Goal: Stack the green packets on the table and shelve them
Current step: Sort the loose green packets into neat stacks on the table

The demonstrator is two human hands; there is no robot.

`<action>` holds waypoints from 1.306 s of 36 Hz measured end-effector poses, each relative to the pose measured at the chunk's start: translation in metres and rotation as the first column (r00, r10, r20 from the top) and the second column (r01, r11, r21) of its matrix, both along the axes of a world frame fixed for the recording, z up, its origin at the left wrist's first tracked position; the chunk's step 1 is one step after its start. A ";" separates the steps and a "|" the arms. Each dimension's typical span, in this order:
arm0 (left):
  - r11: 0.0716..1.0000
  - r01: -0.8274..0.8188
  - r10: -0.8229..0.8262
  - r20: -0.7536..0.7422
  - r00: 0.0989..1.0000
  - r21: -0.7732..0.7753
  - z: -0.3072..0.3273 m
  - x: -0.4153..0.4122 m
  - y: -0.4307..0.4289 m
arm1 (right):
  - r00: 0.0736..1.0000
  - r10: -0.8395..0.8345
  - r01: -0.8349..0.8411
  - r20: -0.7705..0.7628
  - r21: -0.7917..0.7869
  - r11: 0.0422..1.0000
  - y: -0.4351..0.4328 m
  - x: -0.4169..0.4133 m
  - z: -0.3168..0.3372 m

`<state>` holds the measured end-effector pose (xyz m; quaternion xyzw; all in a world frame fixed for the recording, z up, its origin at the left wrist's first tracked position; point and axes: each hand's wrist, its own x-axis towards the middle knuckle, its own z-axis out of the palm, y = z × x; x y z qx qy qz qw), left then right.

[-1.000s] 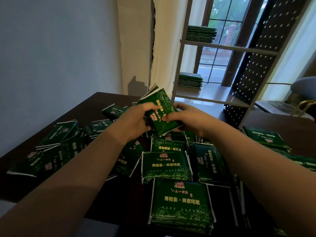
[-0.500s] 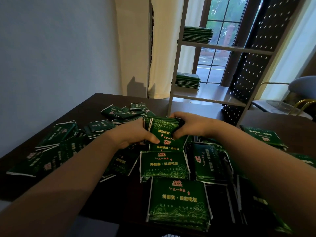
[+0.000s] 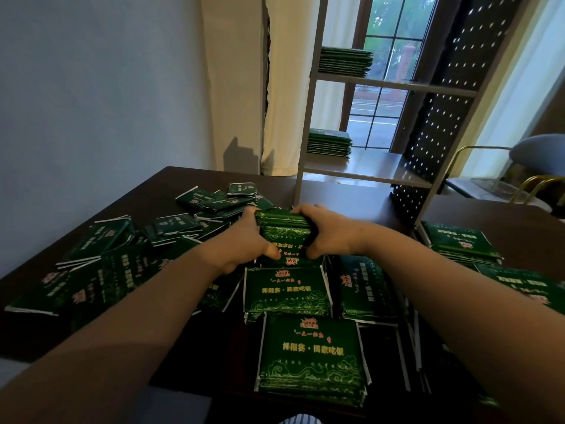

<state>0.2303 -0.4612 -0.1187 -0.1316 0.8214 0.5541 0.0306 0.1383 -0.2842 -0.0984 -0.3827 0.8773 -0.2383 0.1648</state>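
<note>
Green foil packets with gold print lie scattered over the dark table (image 3: 171, 188). My left hand (image 3: 244, 243) and my right hand (image 3: 330, 231) grip the two sides of a small stack of green packets (image 3: 282, 232), thumbs on top, low over the table's middle. Two neat stacks lie in front of it, a middle stack (image 3: 286, 292) and a near stack (image 3: 310, 356). The white shelf unit (image 3: 394, 87) behind the table holds one packet stack on its upper shelf (image 3: 345, 61) and another on its lower shelf (image 3: 328, 142).
Loose packets cover the table's left side (image 3: 101, 261) and right side (image 3: 461, 243). A black pegboard panel (image 3: 443, 117) forms the shelf's right side. A chair (image 3: 538, 166) stands at the far right. A window and cream curtain (image 3: 287, 87) are behind the shelf.
The packets I held tilted up in the air have come down flat between both hands, onto the pile in the table's middle. Both hands now squeeze the stack's sides.
</note>
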 end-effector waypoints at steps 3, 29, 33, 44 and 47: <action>1.000 0.011 -0.012 0.003 1.000 0.005 -0.001 0.001 -0.001 | 1.000 0.001 -0.001 -0.017 -0.013 1.000 -0.002 0.001 -0.001; 0.864 -0.202 0.186 0.080 0.979 0.461 0.031 -0.007 0.031 | 0.802 -0.201 0.478 0.562 -0.403 0.780 0.011 0.013 0.016; 0.868 -0.209 0.186 0.096 0.978 0.450 0.038 -0.007 0.042 | 0.760 -0.240 0.543 0.604 -0.387 0.746 0.021 0.020 0.022; 0.877 -0.159 0.166 0.024 0.986 0.453 0.055 0.001 0.076 | 0.709 -0.224 0.632 0.669 -0.461 0.623 0.066 0.044 0.037; 0.879 -0.124 0.138 0.003 0.990 0.460 0.059 0.005 0.085 | 0.703 -0.208 0.643 0.680 -0.483 0.595 0.078 0.049 0.041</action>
